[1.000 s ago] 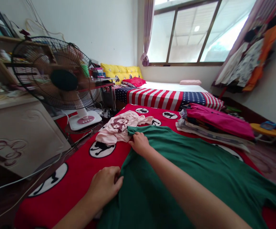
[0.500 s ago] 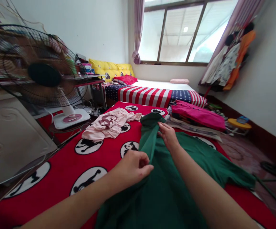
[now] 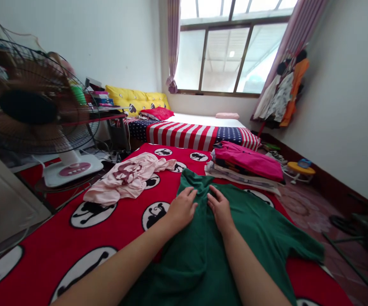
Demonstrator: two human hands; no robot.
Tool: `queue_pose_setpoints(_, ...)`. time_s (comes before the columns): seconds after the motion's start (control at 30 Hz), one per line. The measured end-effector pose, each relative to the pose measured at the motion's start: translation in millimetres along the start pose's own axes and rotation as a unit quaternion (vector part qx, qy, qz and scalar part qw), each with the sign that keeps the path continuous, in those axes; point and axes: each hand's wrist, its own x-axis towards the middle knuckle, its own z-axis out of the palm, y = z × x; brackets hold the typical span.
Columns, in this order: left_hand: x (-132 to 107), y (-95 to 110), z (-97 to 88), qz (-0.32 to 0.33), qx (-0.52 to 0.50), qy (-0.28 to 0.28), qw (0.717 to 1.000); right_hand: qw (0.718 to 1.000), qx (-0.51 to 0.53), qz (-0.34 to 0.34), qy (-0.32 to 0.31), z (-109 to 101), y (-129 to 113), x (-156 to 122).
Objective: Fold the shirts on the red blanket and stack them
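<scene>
A green T-shirt (image 3: 254, 225) lies spread on a red blanket (image 3: 123, 233) patterned with white ovals and black figures. Its left side is folded inward over the body, while the right sleeve stretches out to the right. My left hand (image 3: 184, 207) rests on the folded layer near the collar end, fingers extended and slightly bent. Just right of the fold's edge, my right hand (image 3: 219, 208) touches the shirt with its fingers apart. Neither hand grips the cloth.
A crumpled pink shirt (image 3: 129, 174) lies on the left of the blanket. Folded clothes with a magenta garment (image 3: 250, 160) on top are stacked at the far right. A standing fan (image 3: 72, 163) is at the left, a yellow stool (image 3: 301, 168) at the right.
The green shirt's left edge, lifted between my hands before, now lies flat across the body. My left hand moved forward beside my right, and both have let go. The view has shifted right.
</scene>
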Motion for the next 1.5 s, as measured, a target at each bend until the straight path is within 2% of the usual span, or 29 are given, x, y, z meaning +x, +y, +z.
queue_pose_setpoints(0.1, 0, -17, 29.8, 0.021, 0.043, -0.024, 0.999, 0.996, -0.068, -0.061, 0.019, -1, 0, -5)
queue_pose_setpoints(0.17, -3, -22, 39.7, 0.027, 0.059, -0.038, 0.997, 0.983, -0.135, -0.113, 0.052, -3, -2, -9)
queue_pose_setpoints(0.37, -7, -24, 40.7, 0.048, 0.075, -0.05, 0.995, 0.954, -0.247, -0.108, 0.132, -14, -7, -7)
queue_pose_setpoints(0.47, -7, -25, 41.5, 0.055, 0.069, -0.046, 0.995, 0.927, -0.301, -0.153, 0.163, -18, -8, -3)
queue_pose_setpoints(0.53, -7, -25, 42.7, 0.055, 0.064, -0.046, 0.995, 0.909, -0.345, -0.179, 0.154, -18, -11, -2)
queue_pose_setpoints(0.67, -7, -26, 44.6, 0.052, 0.052, -0.042, 0.996, 0.874, -0.453, -0.166, 0.061, -24, -22, -3)
queue_pose_setpoints(0.73, -7, -27, 45.5, 0.054, 0.046, -0.038, 0.997, 0.841, -0.518, -0.142, 0.072, -32, -29, -4)
queue_pose_setpoints(0.8, -7, -28, 46.6, 0.055, 0.041, -0.035, 0.997, 0.811, -0.563, -0.119, 0.107, -41, -35, -3)
queue_pose_setpoints(0.83, -7, -28, 47.0, 0.055, 0.038, -0.035, 0.997, 0.806, -0.57, -0.109, 0.117, -45, -36, 0)
queue_pose_setpoints(0.93, -6, -28, 47.6, 0.053, 0.032, -0.038, 0.997, 0.819, -0.557, -0.091, 0.107, -53, -36, 15)
queue_pose_setpoints(1.0, -6, -28, 47.1, 0.052, 0.028, -0.039, 0.997, 0.818, -0.561, -0.086, 0.095, -51, -34, 31)
queue_pose_setpoints(1.13, -7, -27, 45.3, 0.051, 0.023, -0.042, 0.998, 0.789, -0.606, -0.076, 0.065, -37, -31, 57)
queue_pose_setpoints(1.27, -7, -27, 46.0, 0.046, 0.014, -0.043, 0.998, 0.762, -0.642, -0.085, 0.012, -30, -36, 66)
queue_pose_setpoints(1.33, -7, -27, 47.7, 0.043, 0.01, -0.041, 0.998, 0.748, -0.657, -0.088, 0.019, -33, -40, 65)
queue_pose_setpoints(1.43, -7, -28, 50.8, 0.046, 0.007, -0.036, 0.998, 0.708, -0.702, -0.072, 0.035, -38, -49, 65)
queue_pose_setpoints(1.5, -7, -28, 52.2, 0.047, 0.006, -0.033, 0.998, 0.677, -0.732, -0.073, 0.024, -32, -56, 67)
